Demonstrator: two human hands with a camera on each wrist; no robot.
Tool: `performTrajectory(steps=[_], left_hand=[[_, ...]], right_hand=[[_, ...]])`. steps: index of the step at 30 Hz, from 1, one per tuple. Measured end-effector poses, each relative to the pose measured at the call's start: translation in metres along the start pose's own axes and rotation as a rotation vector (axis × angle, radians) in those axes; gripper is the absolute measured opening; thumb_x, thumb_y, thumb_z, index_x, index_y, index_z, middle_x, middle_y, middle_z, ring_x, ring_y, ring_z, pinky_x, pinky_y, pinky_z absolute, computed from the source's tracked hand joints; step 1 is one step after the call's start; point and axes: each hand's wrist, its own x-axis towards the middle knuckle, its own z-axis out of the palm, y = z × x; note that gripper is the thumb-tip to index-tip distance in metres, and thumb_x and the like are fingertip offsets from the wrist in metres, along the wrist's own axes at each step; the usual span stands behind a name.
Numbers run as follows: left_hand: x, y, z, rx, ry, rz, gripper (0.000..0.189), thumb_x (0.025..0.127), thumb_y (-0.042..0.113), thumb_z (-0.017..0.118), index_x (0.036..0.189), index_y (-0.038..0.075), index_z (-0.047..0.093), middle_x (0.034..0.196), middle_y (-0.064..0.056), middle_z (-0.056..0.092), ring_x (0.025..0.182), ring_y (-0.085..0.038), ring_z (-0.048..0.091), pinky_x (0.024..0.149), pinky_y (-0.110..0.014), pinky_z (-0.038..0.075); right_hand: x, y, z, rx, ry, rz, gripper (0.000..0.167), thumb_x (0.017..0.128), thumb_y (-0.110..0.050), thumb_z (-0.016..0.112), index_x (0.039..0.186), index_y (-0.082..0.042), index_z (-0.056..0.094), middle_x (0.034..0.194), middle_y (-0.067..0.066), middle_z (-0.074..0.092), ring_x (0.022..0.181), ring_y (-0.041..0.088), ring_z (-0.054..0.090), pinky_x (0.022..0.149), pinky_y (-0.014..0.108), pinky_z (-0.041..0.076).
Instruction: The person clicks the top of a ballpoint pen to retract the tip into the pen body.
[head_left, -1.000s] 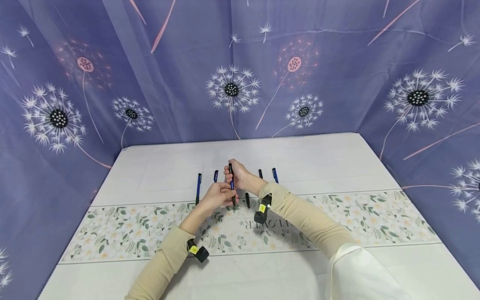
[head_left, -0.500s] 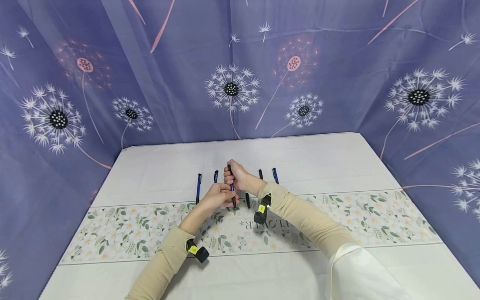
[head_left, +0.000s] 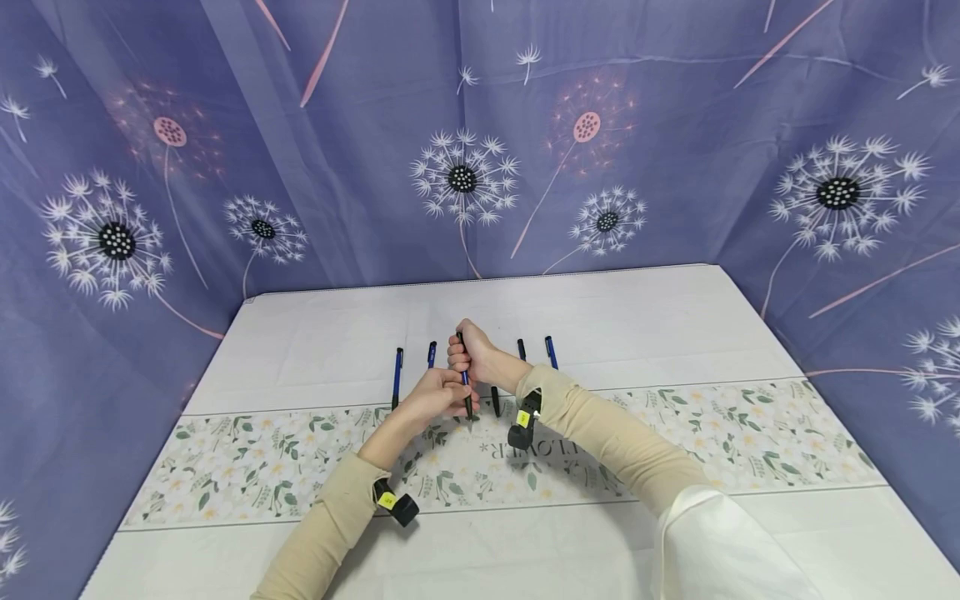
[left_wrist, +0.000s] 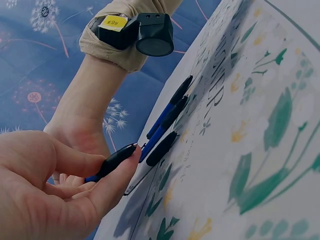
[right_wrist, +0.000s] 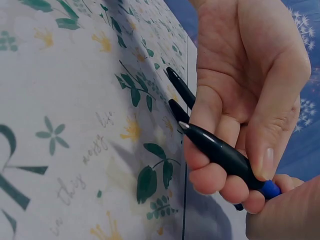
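Note:
Both hands hold one blue pen with a black grip, its tip toward the person. My left hand pinches the black grip between thumb and fingers, as the left wrist view also shows. Curled round the pen's upper part is my right hand, its thumb at the top end. In the right wrist view the pen's silver tip shows beyond the black grip, with the left fingers under it. The right palm hides part of the barrel.
Two blue pens lie to the left, one at the outer side and one nearer the hands. A black pen end, another dark end and a blue pen show around the right forearm. A flowered band crosses the white table.
The held pen has shifted slightly toward the person, its upper end sinking lower at the right hand. Both hands have stayed almost in place, and the other pens have not moved.

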Motion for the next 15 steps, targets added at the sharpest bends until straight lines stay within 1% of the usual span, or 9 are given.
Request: performTrajectory(steps=[6,8,13,15], left_hand=[[0.0002,-0.0009,0.0005,0.000,-0.010,-0.008,0.019,0.098,0.000,0.046,0.112,-0.012,0.054,0.095,-0.015,0.068,0.088,-0.022,0.071,0.082,-0.032,0.060],[-0.0001,-0.0017,0.0006,0.002,-0.019,-0.011,0.020,0.098,0.000,0.047,0.112,-0.012,0.054,0.098,-0.020,0.069,0.090,-0.024,0.071,0.084,-0.034,0.060],[-0.0007,-0.0026,0.0015,0.000,-0.037,-0.015,0.025,0.098,0.001,0.047,0.117,-0.014,0.054,0.102,-0.025,0.069,0.091,-0.024,0.071,0.086,-0.035,0.059],[-0.0001,-0.0023,0.0019,-0.008,-0.040,-0.017,0.024,0.099,0.001,0.047,0.116,-0.014,0.054,0.102,-0.023,0.069,0.090,-0.022,0.071,0.085,-0.034,0.059]], right_hand=[[-0.0023,0.0010,0.0009,-0.007,0.005,-0.033,0.037,0.091,-0.016,0.028,0.054,-0.020,0.028,0.043,-0.012,0.023,0.035,0.002,0.017,0.032,0.016,0.011],[-0.0035,0.0015,0.0011,-0.012,0.008,-0.038,0.034,0.089,-0.014,0.029,0.055,-0.020,0.028,0.043,-0.012,0.023,0.034,0.002,0.017,0.032,0.016,0.012],[-0.0038,0.0025,0.0000,-0.019,0.009,-0.031,0.032,0.089,-0.012,0.029,0.058,-0.020,0.027,0.043,-0.012,0.022,0.034,0.002,0.017,0.032,0.016,0.012],[-0.0032,0.0022,-0.0008,-0.019,0.004,-0.030,0.032,0.089,-0.012,0.028,0.058,-0.020,0.028,0.043,-0.012,0.022,0.034,0.002,0.017,0.031,0.016,0.013]])
